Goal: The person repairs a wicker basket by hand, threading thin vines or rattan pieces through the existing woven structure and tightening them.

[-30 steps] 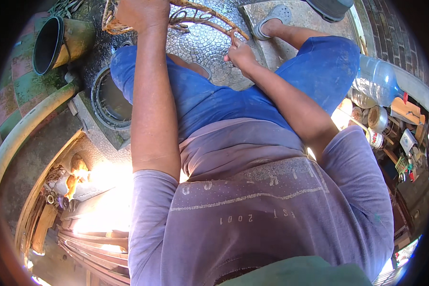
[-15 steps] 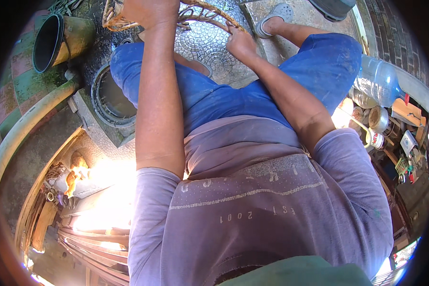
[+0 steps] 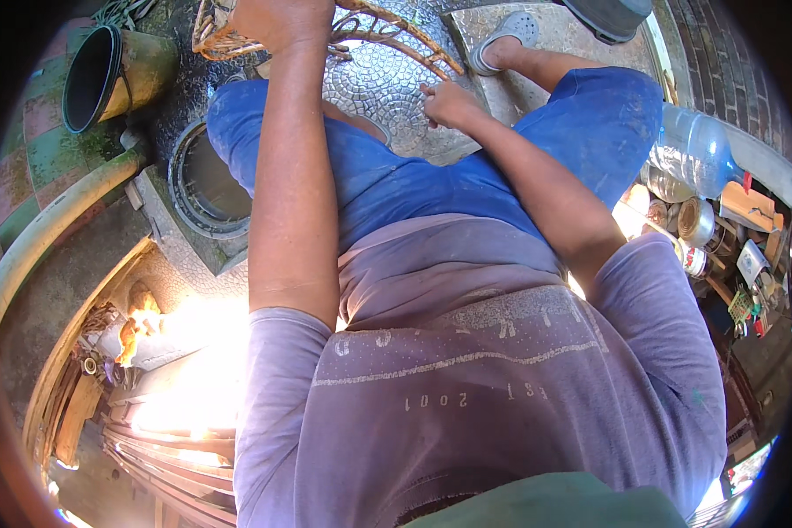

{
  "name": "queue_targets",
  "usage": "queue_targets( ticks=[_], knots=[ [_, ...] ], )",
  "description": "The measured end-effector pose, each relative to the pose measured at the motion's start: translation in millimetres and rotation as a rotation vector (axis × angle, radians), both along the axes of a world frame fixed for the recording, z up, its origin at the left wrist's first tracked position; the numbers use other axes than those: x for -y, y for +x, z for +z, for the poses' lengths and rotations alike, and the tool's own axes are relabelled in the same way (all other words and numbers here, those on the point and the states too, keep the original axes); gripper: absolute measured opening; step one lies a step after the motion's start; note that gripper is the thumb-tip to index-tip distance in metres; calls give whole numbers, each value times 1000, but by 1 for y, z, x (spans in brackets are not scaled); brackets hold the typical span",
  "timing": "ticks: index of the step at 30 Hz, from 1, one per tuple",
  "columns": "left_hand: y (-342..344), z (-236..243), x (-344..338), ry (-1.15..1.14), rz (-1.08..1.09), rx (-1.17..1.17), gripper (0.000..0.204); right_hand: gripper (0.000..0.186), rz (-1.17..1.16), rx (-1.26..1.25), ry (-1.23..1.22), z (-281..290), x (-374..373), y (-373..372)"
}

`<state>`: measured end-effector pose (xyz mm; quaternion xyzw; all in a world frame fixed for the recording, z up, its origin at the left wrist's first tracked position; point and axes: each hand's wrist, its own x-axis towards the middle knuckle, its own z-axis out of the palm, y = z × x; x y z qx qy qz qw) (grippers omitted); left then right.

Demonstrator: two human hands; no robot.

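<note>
At the top edge, my left hand (image 3: 286, 22) is closed around a brown woven rattan piece (image 3: 224, 31); the view cuts off part of the hand and the piece. A curved arm of rattan strips with a looped lattice extends rightward from that hand, its end above my right knee gap. Just below this end, apart from it, is my right hand (image 3: 453, 106). Its fingers are curled with thumb and forefinger near each other, and whatever may be between them cannot be made out. I sit with my knees, in blue shorts (image 3: 431, 189), spread apart.
Left of my leg stands a round tub of murky water (image 3: 211, 180). Beyond it, a black bucket (image 3: 92, 79) lies tipped near a long pale pipe (image 3: 57, 220). A clear water jug (image 3: 695, 150) and assorted clutter lie at right. Patterned paving (image 3: 383, 84) spreads between my feet.
My right hand has come off the rattan arm's end and moved slightly down toward me. My left hand stays on the rattan, almost unmoved.
</note>
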<state>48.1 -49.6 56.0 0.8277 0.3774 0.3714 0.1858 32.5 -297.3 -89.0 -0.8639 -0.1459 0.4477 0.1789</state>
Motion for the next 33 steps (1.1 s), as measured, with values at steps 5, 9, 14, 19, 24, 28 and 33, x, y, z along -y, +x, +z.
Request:
queue_targets(
  ticks=[5,9,14,19,24,28,33],
  knots=[
    [1,5,-1,-24,-4,-19,52,28,-1001,-512,389,-26,-8,13],
    [0,0,-3,17,-13,42,51,32,-1032,-527,624,-6,-38,5],
    [-14,10,-3,-152,-142,82,50,42,-587,-363,350,62,-35,12],
    [-21,19,-4,-272,-217,81,52,52,-409,65,617,101,-5,1],
    [-26,19,-11,-248,-394,46,47,56,-365,407,912,154,-39,8],
    [-28,0,-27,-140,-502,-9,37,55,-150,692,1016,174,-92,13],
    [-32,9,-27,-182,-539,39,39,49,61,793,1001,193,-123,22]
  ],
)
